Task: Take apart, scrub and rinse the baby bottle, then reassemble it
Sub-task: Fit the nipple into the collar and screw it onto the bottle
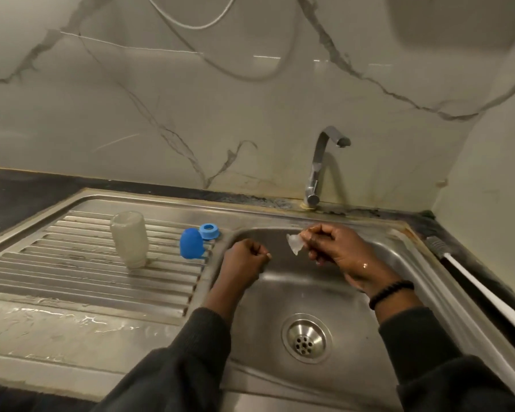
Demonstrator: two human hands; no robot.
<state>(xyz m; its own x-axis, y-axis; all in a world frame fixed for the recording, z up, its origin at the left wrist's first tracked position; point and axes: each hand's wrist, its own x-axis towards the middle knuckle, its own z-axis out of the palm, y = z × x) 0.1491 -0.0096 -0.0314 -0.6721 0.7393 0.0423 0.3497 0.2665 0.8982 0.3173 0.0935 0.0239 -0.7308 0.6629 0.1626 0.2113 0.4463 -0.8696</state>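
While pinched: teat (pixel 294 245) over basin (pixel 280 295)

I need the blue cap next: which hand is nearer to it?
Left. The left hand hangs curled and empty at the sink's left edge, just right of the blue cap on the drainboard. The right hand is farther right over the basin, pinching the clear teat.
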